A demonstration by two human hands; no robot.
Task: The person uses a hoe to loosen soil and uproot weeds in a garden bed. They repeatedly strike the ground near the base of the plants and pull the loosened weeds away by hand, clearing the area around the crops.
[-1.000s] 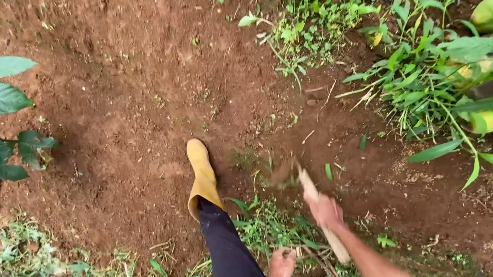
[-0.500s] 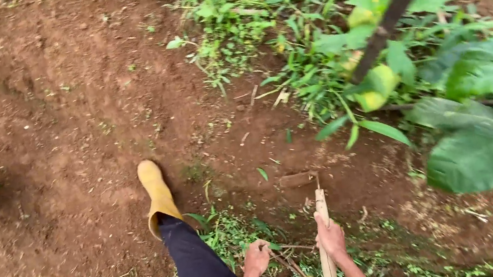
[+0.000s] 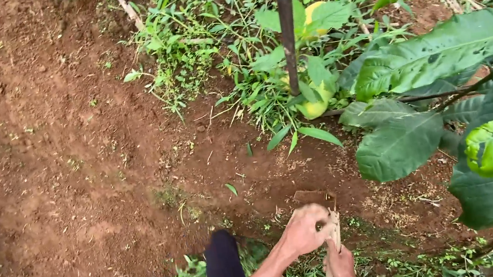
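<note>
Red soil [image 3: 54, 160]: two hands [image 3: 303, 231] [image 3: 342, 265], one wooden handle [image 3: 332, 256].

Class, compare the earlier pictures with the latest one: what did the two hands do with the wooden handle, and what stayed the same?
The left hand, free before, has moved across and closed on the top of the wooden handle. The right hand keeps its grip, now lower. The yellow boot has gone from view. The handle still points into the red soil.
</note>
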